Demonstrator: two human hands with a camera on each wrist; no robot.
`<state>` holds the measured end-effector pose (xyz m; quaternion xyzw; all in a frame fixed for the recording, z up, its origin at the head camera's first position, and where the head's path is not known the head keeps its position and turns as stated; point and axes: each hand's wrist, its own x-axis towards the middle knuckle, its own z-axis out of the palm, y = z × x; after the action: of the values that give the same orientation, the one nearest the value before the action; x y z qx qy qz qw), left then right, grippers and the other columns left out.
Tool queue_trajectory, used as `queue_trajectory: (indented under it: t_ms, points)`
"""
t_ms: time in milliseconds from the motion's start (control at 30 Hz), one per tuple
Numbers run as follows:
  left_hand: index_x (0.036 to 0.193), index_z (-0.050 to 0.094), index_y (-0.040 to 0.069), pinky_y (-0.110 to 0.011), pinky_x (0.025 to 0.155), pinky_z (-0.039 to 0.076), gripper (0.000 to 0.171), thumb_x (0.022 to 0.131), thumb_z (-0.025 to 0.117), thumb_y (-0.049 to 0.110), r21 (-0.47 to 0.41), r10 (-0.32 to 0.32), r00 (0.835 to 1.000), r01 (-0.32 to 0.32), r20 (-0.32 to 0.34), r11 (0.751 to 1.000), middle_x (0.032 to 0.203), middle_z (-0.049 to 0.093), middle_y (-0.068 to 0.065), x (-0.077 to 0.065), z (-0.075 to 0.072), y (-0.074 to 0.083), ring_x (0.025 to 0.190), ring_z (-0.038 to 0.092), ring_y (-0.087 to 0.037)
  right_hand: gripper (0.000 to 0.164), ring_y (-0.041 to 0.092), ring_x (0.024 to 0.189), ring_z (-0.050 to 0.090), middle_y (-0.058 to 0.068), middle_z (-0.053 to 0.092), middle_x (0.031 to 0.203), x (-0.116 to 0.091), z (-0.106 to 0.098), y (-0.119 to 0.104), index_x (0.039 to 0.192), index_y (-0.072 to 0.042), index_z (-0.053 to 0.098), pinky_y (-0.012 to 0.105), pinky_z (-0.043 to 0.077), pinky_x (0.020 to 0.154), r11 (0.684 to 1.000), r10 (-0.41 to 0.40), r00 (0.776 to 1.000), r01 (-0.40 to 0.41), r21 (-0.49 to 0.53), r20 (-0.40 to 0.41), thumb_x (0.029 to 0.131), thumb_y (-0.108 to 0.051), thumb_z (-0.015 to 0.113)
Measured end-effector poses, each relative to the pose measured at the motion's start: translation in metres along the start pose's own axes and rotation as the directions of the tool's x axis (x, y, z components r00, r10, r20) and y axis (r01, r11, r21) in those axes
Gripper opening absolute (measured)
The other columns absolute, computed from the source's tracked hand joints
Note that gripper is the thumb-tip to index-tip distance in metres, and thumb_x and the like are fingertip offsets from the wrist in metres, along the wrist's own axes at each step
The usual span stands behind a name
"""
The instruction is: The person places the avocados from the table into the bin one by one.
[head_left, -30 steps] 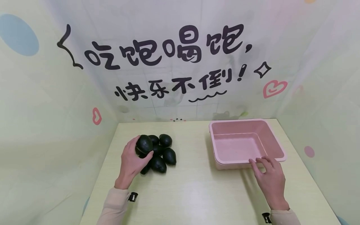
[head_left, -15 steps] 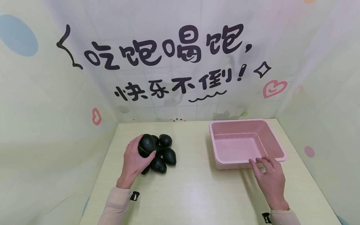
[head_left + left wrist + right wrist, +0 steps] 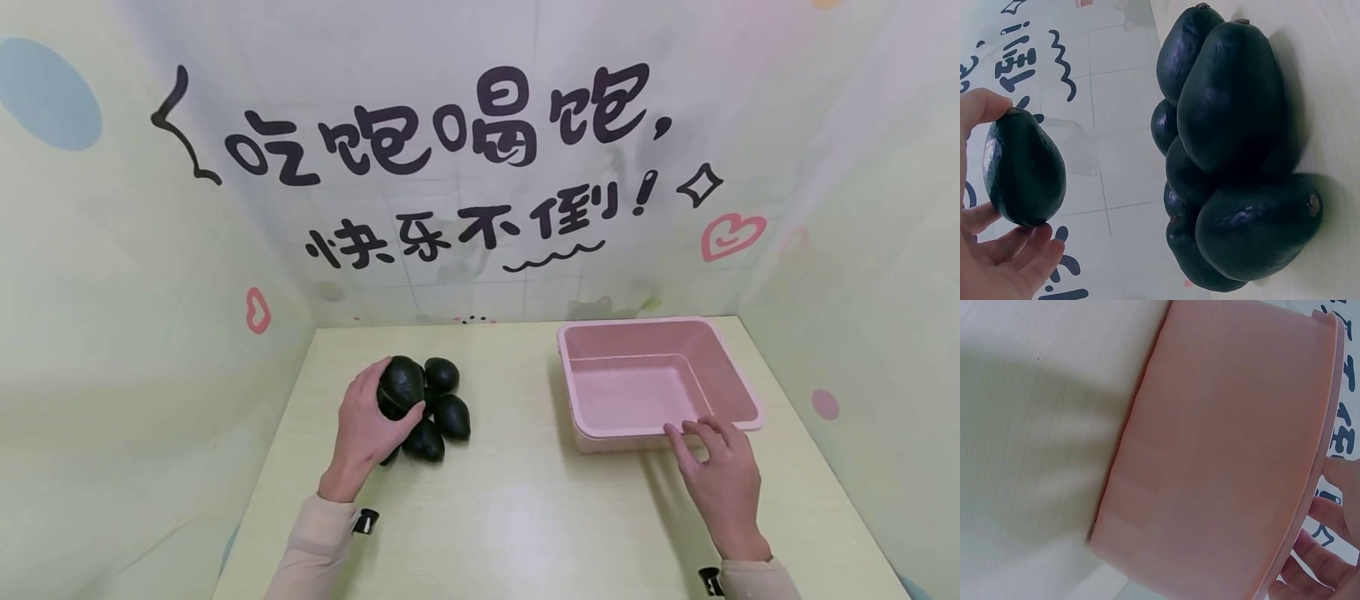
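Note:
My left hand [image 3: 372, 429] grips a dark green avocado [image 3: 402, 382] with the thumb at one end and the fingers round the other side. In the left wrist view that avocado [image 3: 1025, 169] is up off the table, apart from the pile. Beneath and beside it lie several more avocados [image 3: 452, 417], bunched together, some hidden behind my hand; two large ones [image 3: 1235, 94] stand out in the left wrist view. On the right, my right hand [image 3: 723, 475] holds the near rim of a pink plastic bin [image 3: 600, 432] with bent fingers and thumb.
The pale wooden table [image 3: 510, 517] carries the avocados at its left and the bin at its back right. A printed backdrop [image 3: 480, 292] rises at the far edge, with fabric walls [image 3: 847, 333] along both sides.
My left hand has shifted a little to the right with the avocado, over the pile. The right hand and the bin have stayed put.

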<state>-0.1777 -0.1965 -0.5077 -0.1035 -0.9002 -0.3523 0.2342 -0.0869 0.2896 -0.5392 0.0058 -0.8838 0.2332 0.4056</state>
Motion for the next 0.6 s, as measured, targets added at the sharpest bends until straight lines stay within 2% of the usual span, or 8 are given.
queue_trajectory:
  t_ms: [600]
  points:
    - [0.147, 0.059, 0.004, -0.062, 0.104, 0.053, 0.082, 0.076, 0.09, 0.032, -0.006, 0.023, 1.0, -0.023, 0.02, 1.0, 0.143, 0.064, -0.02, 0.0028, 0.0073, 0.0096, 0.129, 0.061, -0.043, 0.026, 0.045, 0.085, 0.067, 0.024, 0.073, 0.099, 0.0007, 0.0009, 0.0011, 0.091, 0.003, 0.081, 0.061, 0.053, 0.065, 1.0, 0.006, 1.0, -0.006, 0.002, -0.006, 0.075, -0.013, 0.092]
